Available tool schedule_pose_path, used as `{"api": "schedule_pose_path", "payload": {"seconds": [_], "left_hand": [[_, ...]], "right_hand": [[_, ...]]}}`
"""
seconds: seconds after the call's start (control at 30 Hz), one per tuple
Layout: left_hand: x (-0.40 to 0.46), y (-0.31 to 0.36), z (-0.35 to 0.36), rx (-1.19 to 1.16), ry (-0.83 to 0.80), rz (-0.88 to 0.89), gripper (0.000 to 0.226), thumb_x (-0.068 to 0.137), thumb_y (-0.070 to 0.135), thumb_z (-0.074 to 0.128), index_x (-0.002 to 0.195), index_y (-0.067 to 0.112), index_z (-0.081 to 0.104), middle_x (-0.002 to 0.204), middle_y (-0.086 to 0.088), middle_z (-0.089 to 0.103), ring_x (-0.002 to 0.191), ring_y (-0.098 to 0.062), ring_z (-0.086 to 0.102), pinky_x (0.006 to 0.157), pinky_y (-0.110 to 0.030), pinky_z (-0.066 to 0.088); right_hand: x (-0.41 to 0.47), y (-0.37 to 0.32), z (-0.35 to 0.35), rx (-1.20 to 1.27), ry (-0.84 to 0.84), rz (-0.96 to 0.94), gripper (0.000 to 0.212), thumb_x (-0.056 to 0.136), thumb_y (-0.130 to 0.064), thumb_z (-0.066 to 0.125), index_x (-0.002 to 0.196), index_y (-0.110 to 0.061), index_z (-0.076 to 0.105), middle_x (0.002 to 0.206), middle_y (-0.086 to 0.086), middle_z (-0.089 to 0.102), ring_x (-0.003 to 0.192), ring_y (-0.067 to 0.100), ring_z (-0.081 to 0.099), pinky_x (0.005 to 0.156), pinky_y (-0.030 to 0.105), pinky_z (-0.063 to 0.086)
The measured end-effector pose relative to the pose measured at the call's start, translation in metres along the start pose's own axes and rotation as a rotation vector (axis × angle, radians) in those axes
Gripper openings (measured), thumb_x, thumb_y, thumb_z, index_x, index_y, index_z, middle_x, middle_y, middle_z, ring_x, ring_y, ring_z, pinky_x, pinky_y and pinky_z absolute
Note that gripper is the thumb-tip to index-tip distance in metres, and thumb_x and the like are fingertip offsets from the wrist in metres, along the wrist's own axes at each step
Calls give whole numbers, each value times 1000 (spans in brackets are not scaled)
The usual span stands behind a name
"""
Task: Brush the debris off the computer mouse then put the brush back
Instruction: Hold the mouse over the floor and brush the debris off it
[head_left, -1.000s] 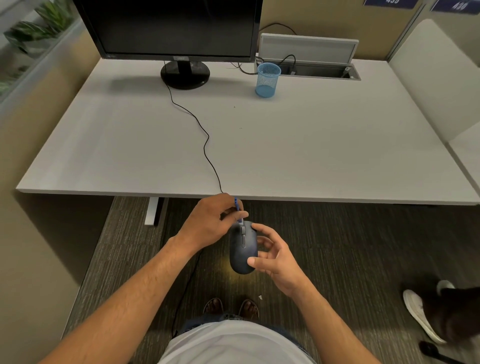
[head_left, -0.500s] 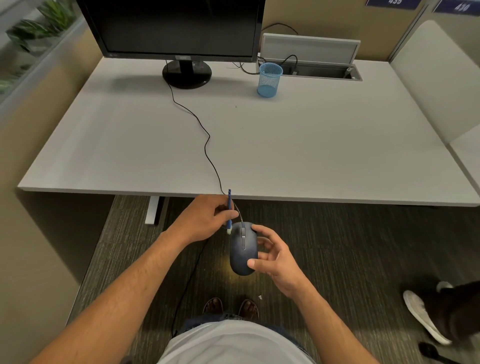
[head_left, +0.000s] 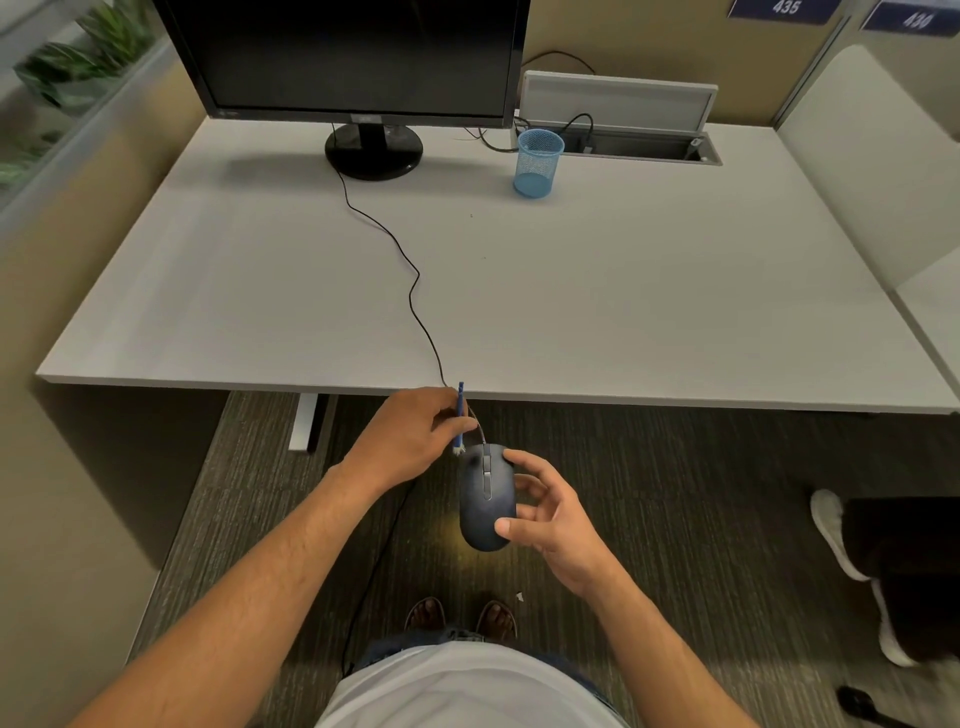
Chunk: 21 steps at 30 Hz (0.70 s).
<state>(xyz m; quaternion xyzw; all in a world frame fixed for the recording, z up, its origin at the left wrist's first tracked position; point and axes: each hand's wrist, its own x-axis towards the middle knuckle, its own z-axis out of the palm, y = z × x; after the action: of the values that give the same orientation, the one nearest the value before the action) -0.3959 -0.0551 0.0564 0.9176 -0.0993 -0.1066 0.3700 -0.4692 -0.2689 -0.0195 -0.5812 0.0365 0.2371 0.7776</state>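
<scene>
Head view looks down past a white desk (head_left: 571, 291) onto two bare forearms held out over a grey striped carpet (head_left: 701, 483) in the lower half of the frame. Right of centre, the right hand (head_left: 550, 519) grips a dark computer mouse (head_left: 485, 499) from its right side, thumb on the near end and a fingertip curled onto the far end, holding it in the air just below the desk's front edge. Just left of it, the left hand (head_left: 410, 441) pinches a thin blue brush (head_left: 459, 415) between curled fingers; the brush stands nearly upright, its pale bristle tip touching or almost touching the upper left corner of the mouse, its top end crossing the desk edge. A black cable (head_left: 410, 291) runs from the front of the mouse up across the desk toward a black monitor (head_left: 353, 57) at the top centre. To the right of the monitor's round base stands a blue mesh cup (head_left: 539, 163), beside an open cable tray (head_left: 639, 140) with its lid raised. Two sandalled feet show at the bottom centre, above a white shirt. At the right edge, a white shoe (head_left: 831, 525) and a dark trouser leg belong to another person.
</scene>
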Motion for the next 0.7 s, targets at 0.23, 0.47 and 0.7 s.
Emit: {"api": "schedule_pose_path", "payload": {"seconds": [0.23, 0.47, 0.7], "left_hand": [[-5, 8, 7, -239, -15, 64, 7, 93, 32, 67, 92, 27, 73, 87, 13, 72, 86, -3, 67, 83, -27, 53], [-5, 4, 11, -185, -59, 121, 9, 92, 31, 69, 92, 22, 74, 88, 13, 72, 87, -2, 67, 83, -28, 55], [-2, -2, 5, -87, -50, 133, 14, 92, 32, 68, 95, 20, 73, 89, 10, 71, 85, -1, 65, 74, -15, 48]], "right_hand": [[2, 0, 1, 22, -2, 4, 75, 72, -2, 85, 135, -33, 60, 137, 14, 57, 110, 39, 69, 85, 44, 60], [1, -1, -2, 19, 11, -1, 76, 71, -1, 85, 135, -32, 59, 137, 16, 56, 110, 40, 69, 87, 47, 59], [1, -1, 0, 11, 5, 2, 76, 70, -3, 86, 134, -34, 60, 138, 15, 55, 110, 38, 69, 85, 44, 59]]}}
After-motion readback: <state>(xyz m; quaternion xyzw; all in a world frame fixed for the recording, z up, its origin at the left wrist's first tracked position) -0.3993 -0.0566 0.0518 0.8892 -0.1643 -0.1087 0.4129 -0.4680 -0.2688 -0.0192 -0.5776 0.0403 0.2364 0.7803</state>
